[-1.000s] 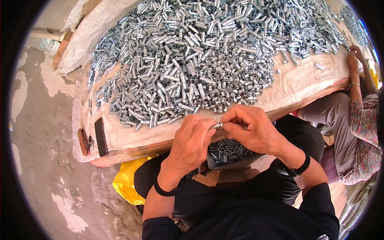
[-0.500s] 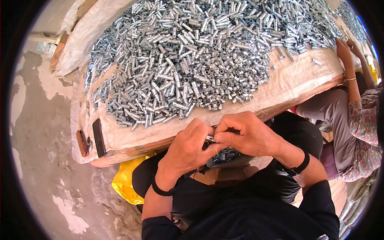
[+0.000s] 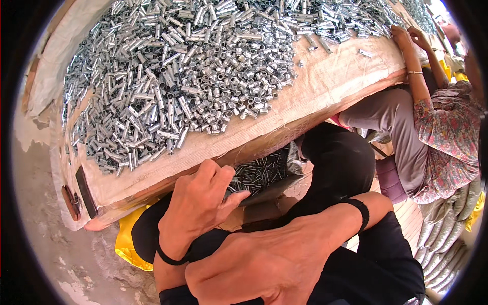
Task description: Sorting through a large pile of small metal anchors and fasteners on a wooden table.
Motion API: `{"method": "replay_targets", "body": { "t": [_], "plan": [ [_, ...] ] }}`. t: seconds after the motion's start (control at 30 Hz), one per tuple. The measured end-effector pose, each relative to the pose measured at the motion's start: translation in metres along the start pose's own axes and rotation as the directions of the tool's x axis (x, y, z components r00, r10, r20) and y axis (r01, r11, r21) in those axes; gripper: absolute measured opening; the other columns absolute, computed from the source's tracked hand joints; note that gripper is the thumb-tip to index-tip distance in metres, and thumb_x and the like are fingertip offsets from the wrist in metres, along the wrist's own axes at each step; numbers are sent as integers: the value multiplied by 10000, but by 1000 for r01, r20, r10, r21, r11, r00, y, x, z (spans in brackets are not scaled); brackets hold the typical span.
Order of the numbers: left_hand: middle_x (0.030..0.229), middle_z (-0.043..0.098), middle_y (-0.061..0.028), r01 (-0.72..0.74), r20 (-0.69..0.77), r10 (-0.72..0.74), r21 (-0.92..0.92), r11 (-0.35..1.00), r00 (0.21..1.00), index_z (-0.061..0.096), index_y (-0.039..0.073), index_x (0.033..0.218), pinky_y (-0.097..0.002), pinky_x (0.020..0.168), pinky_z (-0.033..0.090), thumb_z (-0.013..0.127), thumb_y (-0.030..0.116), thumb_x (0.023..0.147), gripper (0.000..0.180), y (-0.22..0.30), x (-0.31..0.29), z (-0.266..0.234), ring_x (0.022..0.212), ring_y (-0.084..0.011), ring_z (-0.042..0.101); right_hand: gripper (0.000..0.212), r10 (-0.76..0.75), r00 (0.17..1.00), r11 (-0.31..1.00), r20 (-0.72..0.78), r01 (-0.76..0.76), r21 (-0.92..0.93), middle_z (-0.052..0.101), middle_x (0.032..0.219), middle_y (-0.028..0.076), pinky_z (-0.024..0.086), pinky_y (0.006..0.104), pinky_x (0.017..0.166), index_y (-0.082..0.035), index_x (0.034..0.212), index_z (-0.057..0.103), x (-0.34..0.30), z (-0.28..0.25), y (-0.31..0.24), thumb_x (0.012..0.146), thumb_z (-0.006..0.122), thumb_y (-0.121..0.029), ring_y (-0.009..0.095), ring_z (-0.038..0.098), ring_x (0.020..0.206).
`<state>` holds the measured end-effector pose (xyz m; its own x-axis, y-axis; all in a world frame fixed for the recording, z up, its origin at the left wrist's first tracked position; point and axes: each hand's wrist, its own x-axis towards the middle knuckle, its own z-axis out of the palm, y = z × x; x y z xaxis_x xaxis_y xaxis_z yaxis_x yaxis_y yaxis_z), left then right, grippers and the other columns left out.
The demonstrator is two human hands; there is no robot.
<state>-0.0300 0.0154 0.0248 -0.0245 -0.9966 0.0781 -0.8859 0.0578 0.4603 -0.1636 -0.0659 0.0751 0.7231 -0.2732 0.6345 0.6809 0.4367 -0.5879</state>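
My left hand (image 3: 195, 201) is raised at the table's front edge, above the near side of an open container (image 3: 277, 187) of small dark metal pins (image 3: 259, 172). Its fingers are curled, with the thumb pointing right; whatever lies between them is too small to make out. Large and close, my right hand (image 3: 259, 259) crosses in front of my left forearm, back of the hand up. Its fingers are bent down and out of sight. Beyond both hands, a broad heap of silvery metal tubes (image 3: 152, 96) and short round collars (image 3: 229, 81) covers the cloth-topped table (image 3: 325, 86).
A dark flat bar (image 3: 86, 192) and a brown-handled object (image 3: 70, 202) lie at the table's left corner. Yellow fabric (image 3: 131, 239) hangs below. At the right sits another person (image 3: 442, 122), hands at the heap's far edge. Stacked filled sacks (image 3: 442, 254) stand behind that person.
My hands, together on a small metal tube before, have parted. My right hand has come down and left, across my left forearm. The view has shifted right, showing more of the container of pins.
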Motion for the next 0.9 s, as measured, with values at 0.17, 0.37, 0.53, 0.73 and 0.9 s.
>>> {"method": "replay_targets", "body": {
  "t": [0.17, 0.37, 0.53, 0.73, 0.9],
  "plan": [
    [910, 543, -93, -5, -59, 5, 6, 1000, 998, 610, 51, 1085, -394, 519, 485, 826, 245, 824, 390, -2, -2, -5, 664, -293, 610, 460, 199, 970, 979, 140, -204, 26, 496, 655, 97, 458, 364, 607, -11, 753, 568, -3, -4, -11, 808, 891, -334, 260, 516, 579],
    [880, 559, -99, 31, -101, -24, 71, 997, 995, 614, 44, 1068, -405, 529, 485, 813, 208, 833, 349, -8, -8, -13, 658, -309, 608, 436, 249, 963, 963, 101, -257, 78, 479, 638, 92, 398, 337, 538, -14, 728, 557, 9, -1, -13, 828, 874, -297, 229, 485, 540],
    [878, 570, -103, 37, -135, -28, 66, 997, 991, 620, 42, 1060, -408, 529, 480, 817, 182, 822, 339, -10, -5, -15, 660, -312, 611, 367, 205, 974, 978, 96, -209, 24, 477, 638, 96, 346, 348, 505, -18, 719, 553, 14, 2, -12, 841, 837, -215, 222, 478, 540],
    [897, 583, -103, 80, -190, -61, 94, 992, 980, 628, 43, 1048, -414, 552, 485, 816, 132, 806, 319, -17, -9, -23, 687, -316, 619, 262, 187, 978, 982, 94, -188, 3, 492, 683, 120, 360, 380, 541, -20, 736, 550, 15, 5, -4, 886, 733, -133, 246, 506, 600],
    [1015, 590, -148, 231, -326, -152, 217, 948, 933, 617, 39, 1127, -432, 730, 519, 766, 17, 786, 372, -29, -11, -44, 914, -360, 630, 141, 291, 956, 351, -33, -139, -926, 626, 811, 128, 508, 382, 603, -30, 902, 668, 11, -58, -17, 875, 759, -134, 283, 629, 667]
  ]
}}
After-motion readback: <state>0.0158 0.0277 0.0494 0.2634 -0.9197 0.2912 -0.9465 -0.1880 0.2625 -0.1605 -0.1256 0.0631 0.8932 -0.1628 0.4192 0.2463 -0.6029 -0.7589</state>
